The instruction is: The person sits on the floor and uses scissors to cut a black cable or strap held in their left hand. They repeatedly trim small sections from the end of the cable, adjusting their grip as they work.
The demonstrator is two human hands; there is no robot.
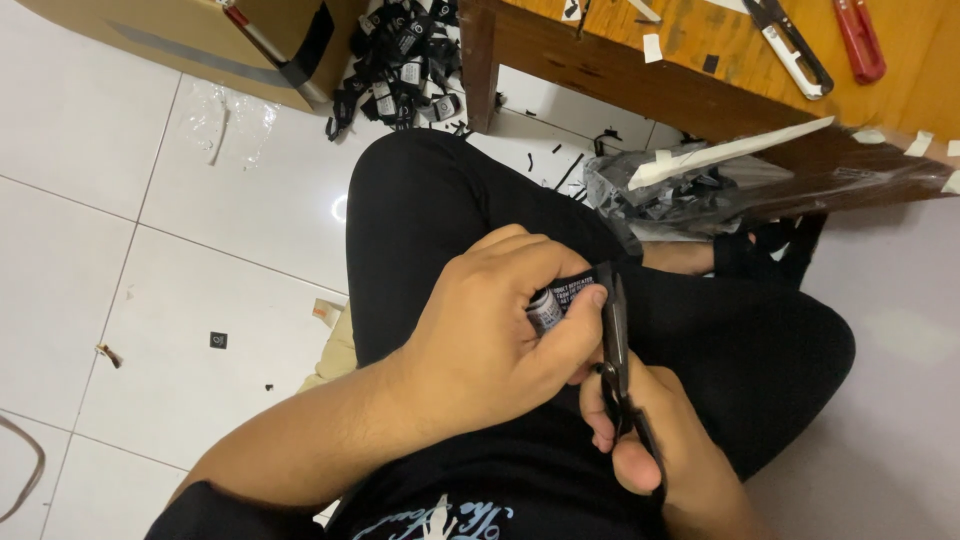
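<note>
A small garment-trimming workplace set up on a white tiled floor (120, 200). A heap of black cloth labels (400, 60) lies far in the scene beside a cardboard box (200, 35). At far right, a low wooden table (720, 60) holds thread snips (795, 45), a red-handled tool (860, 40) and tape scraps; black offcuts litter the tiles.

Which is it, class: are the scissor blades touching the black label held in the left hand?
Touching. The head view shows the scissors blades meeting the edge of the black label pinched in the left hand.
</note>
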